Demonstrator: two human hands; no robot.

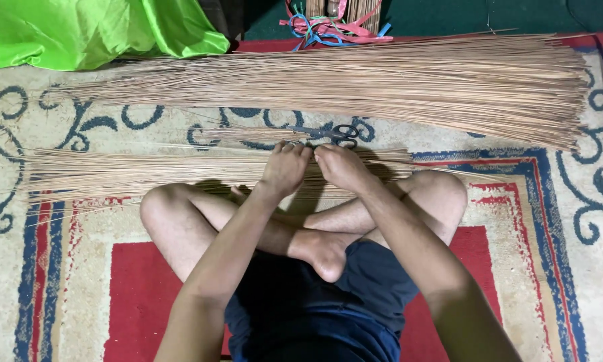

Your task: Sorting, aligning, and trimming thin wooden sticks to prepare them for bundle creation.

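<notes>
From the head camera we see our left hand (285, 167) and right hand (342, 166) side by side, both resting on the near bundle of thin sticks (147, 173), a flat sheaf of pale tan, straw-like ribs lying crosswise just beyond our crossed legs (315, 231). Our fingers curl down onto the sticks, close together; whether they pinch any single rib we cannot tell. The sheaf fans loosely at its left end, with stray ribs splaying toward the carpet's (536, 221) blue border. Beyond it, well apart, lies a far larger pile of sticks (382, 84), running nearly the full width of the view. Between the two, just past our fingertips, sit dark scissors (338, 134). A strip of bare patterned carpet separates the piles. A glossy green cloth (80, 30) lies at the top left, and tangled pink and blue ribbons (332, 30) at the top centre.
</notes>
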